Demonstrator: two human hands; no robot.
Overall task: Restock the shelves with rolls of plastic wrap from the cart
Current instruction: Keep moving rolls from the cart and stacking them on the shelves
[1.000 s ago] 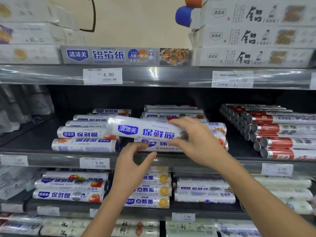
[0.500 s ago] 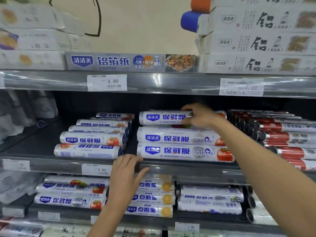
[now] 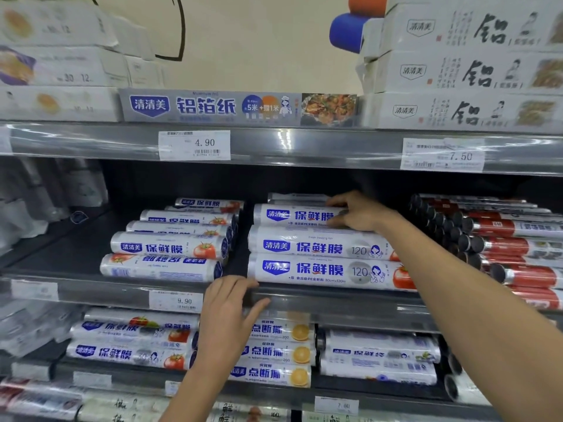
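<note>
- Nearby, the left hand (image 3: 227, 312) rests flat on the shelf lip (image 3: 335, 303), fingers loosely spread and holding nothing
- Just behind it, two stacked rolls (image 3: 320, 271) of plastic wrap lie sideways on the middle shelf
- Farther in, the right hand (image 3: 358, 213) grips the top roll (image 3: 292, 214), fingers curled round its right end; the roll lies on that stack
- Red-labelled rolls (image 3: 502, 248) sit to the right

L grip (image 3: 227, 312) low, palm down, fingers straight & spread. R arm (image 3: 457, 300) extended fwd, R grip (image 3: 356, 212) curled on roll (image 3: 292, 215) end.
</note>
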